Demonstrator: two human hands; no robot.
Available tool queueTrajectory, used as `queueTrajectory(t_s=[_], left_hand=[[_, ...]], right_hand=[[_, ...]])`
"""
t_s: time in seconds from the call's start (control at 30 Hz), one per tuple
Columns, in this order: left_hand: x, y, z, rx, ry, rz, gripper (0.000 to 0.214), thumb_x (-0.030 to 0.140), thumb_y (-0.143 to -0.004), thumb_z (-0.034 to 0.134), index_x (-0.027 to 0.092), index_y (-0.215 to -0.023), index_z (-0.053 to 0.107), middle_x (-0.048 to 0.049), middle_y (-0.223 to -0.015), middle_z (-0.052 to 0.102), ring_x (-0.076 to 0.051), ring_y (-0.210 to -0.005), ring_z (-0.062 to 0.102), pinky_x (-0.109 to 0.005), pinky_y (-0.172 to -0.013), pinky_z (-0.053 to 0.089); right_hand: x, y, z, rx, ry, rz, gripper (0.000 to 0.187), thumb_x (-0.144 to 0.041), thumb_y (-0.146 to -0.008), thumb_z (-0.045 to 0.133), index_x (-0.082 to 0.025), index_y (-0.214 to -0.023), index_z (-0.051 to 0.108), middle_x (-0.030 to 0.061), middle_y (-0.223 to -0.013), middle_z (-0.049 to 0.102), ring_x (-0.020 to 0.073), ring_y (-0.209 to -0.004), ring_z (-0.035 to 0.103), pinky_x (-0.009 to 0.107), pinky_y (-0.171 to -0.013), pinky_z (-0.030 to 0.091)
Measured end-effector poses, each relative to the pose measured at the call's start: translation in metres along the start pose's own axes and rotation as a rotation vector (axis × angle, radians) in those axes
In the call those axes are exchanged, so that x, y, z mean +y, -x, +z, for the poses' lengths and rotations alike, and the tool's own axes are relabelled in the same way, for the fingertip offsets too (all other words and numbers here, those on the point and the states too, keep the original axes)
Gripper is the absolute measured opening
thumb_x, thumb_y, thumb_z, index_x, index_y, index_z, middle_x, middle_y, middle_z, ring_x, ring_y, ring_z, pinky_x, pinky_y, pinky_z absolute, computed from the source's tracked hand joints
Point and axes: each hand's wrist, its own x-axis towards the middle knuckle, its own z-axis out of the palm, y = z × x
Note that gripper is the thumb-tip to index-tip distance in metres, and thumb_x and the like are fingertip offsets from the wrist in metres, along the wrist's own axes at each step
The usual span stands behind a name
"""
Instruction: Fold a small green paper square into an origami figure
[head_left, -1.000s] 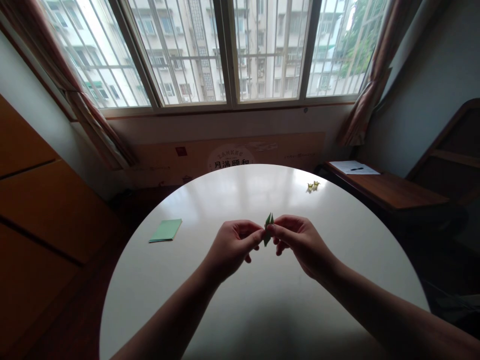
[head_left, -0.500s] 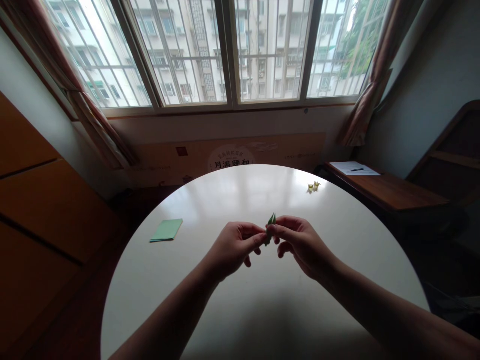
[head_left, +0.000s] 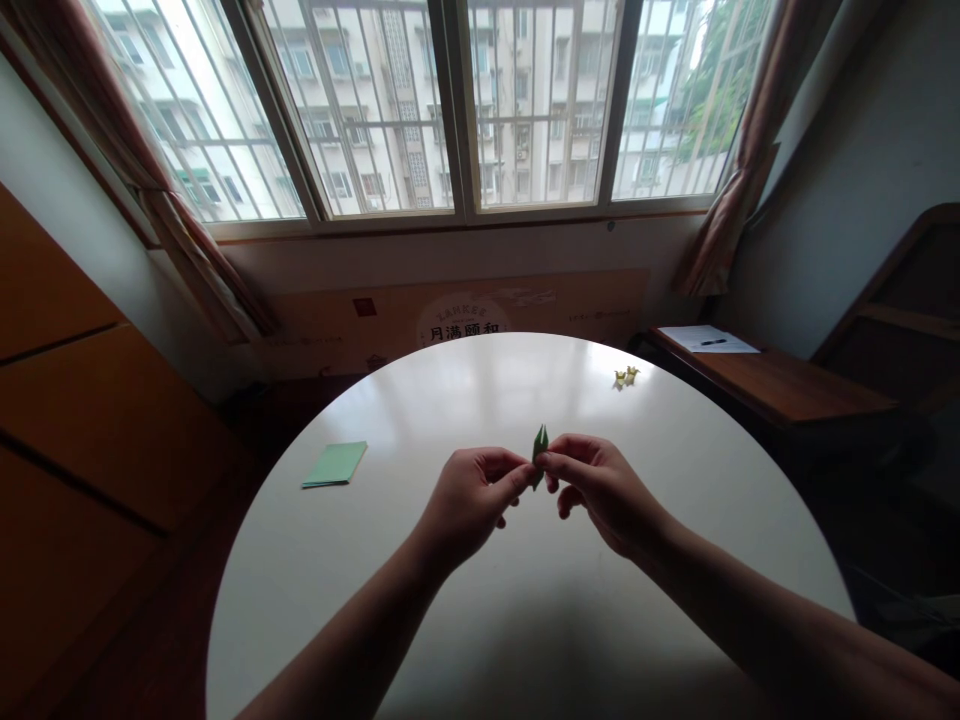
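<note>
A small folded piece of green paper [head_left: 541, 441] stands upright above the white table, narrow, with a split pointed top. My left hand [head_left: 480, 500] pinches it from the left between thumb and fingers. From the other side, my right hand [head_left: 604, 485] has its thumb and index finger closed on the same paper, its lower fingers curled loosely. The fingertips cover the middle of the folded paper. Further left on the table lies a stack of light green paper squares [head_left: 335, 464].
Two small yellowish folded pieces [head_left: 625, 376] sit near the far right rim of the round white table [head_left: 525, 620]. Beyond it, a wooden side table [head_left: 810, 385] bears a white sheet [head_left: 694, 335] and a pen [head_left: 713, 342]. A barred window [head_left: 465, 110] is ahead.
The folded green paper has turned slightly and now looks narrower and more upright. Both hands keep their pinch in nearly the same place.
</note>
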Motion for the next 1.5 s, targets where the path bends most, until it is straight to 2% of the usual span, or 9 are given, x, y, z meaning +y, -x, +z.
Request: queueTrajectory(t_s=[0.07, 0.17, 0.27, 0.33, 0.5, 0.77, 1.1, 1.3, 1.5], left_hand=[[0.001, 0.001, -0.001, 0.070, -0.035, 0.082, 0.024, 0.036, -0.083, 0.069, 0.013, -0.084, 0.075, -0.0035, -0.066, 0.066, -0.014, -0.057, 0.058, -0.019, -0.041, 0.047], [0.004, 0.003, -0.006, 0.158, -0.109, 0.284, 0.015, 0.028, -0.086, 0.068, 0.016, -0.087, 0.076, -0.0064, -0.081, 0.074, -0.015, -0.066, 0.064, -0.020, -0.048, 0.049], [0.006, 0.004, -0.012, 0.093, -0.203, 0.432, 0.013, 0.026, -0.089, 0.067, 0.019, -0.089, 0.078, -0.0082, -0.095, 0.076, -0.015, -0.071, 0.068, -0.020, -0.050, 0.048], [0.007, 0.003, -0.015, 0.062, -0.229, 0.474, 0.013, 0.025, -0.089, 0.067, 0.020, -0.091, 0.079, -0.0088, -0.097, 0.076, -0.015, -0.072, 0.068, -0.020, -0.050, 0.048], [0.006, 0.001, -0.016, 0.054, -0.208, 0.463, 0.013, 0.025, -0.089, 0.067, 0.020, -0.088, 0.079, -0.0089, -0.094, 0.077, -0.016, -0.073, 0.069, -0.021, -0.050, 0.048], [0.006, 0.005, -0.016, 0.093, -0.192, 0.398, 0.013, 0.020, -0.087, 0.067, 0.018, -0.093, 0.078, -0.0085, -0.088, 0.076, -0.019, -0.075, 0.070, -0.022, -0.052, 0.052], [0.008, 0.003, -0.012, 0.142, -0.073, 0.272, 0.020, 0.032, -0.079, 0.076, 0.012, -0.082, 0.071, -0.0071, -0.076, 0.070, -0.016, -0.065, 0.064, -0.018, -0.042, 0.047], [0.003, 0.003, -0.011, 0.124, -0.026, 0.350, 0.009, 0.022, -0.081, 0.072, 0.014, -0.082, 0.074, -0.0061, -0.075, 0.070, -0.016, -0.068, 0.065, -0.018, -0.045, 0.048], [0.008, 0.005, -0.013, 0.057, -0.063, 0.394, 0.015, 0.018, -0.085, 0.066, 0.015, -0.091, 0.079, -0.0096, -0.090, 0.073, -0.017, -0.073, 0.068, -0.019, -0.046, 0.050]], right_hand=[[-0.002, 0.000, 0.000, 0.000, -0.030, 0.040, 0.021, -0.033, -0.070, 0.081, -0.017, -0.068, 0.068, 0.0001, -0.061, 0.059, 0.0130, -0.059, 0.052, 0.020, -0.043, 0.040], [-0.005, 0.000, 0.001, -0.013, -0.049, 0.092, 0.020, -0.031, -0.070, 0.080, -0.016, -0.068, 0.067, 0.0006, -0.061, 0.059, 0.0127, -0.058, 0.051, 0.019, -0.043, 0.039], [-0.007, 0.000, 0.001, -0.045, -0.051, 0.124, 0.020, -0.031, -0.070, 0.080, -0.015, -0.068, 0.067, 0.0002, -0.060, 0.057, 0.0127, -0.058, 0.051, 0.019, -0.043, 0.038], [-0.007, 0.000, 0.001, -0.059, -0.053, 0.128, 0.021, -0.032, -0.069, 0.081, -0.015, -0.069, 0.068, -0.0003, -0.060, 0.056, 0.0124, -0.058, 0.051, 0.019, -0.043, 0.037], [-0.009, 0.002, 0.004, -0.076, -0.060, 0.133, 0.027, -0.038, -0.069, 0.083, -0.015, -0.071, 0.070, -0.0001, -0.062, 0.056, 0.0126, -0.058, 0.051, 0.020, -0.043, 0.037], [-0.010, 0.004, 0.004, -0.125, -0.093, 0.089, 0.024, -0.037, -0.075, 0.080, -0.014, -0.075, 0.072, 0.0015, -0.068, 0.057, 0.0128, -0.063, 0.051, 0.019, -0.045, 0.041], [-0.010, 0.004, 0.004, -0.076, -0.020, 0.017, 0.026, -0.039, -0.075, 0.080, -0.014, -0.070, 0.072, 0.0012, -0.065, 0.057, 0.0128, -0.060, 0.051, 0.021, -0.046, 0.042], [-0.006, 0.001, 0.004, -0.082, -0.036, 0.036, 0.023, -0.035, -0.076, 0.078, -0.014, -0.071, 0.071, 0.0013, -0.064, 0.056, 0.0127, -0.060, 0.052, 0.020, -0.045, 0.042], [-0.006, 0.000, 0.004, -0.104, -0.095, 0.081, 0.022, -0.034, -0.077, 0.078, -0.013, -0.074, 0.071, 0.0012, -0.067, 0.055, 0.0124, -0.061, 0.052, 0.019, -0.044, 0.043]])
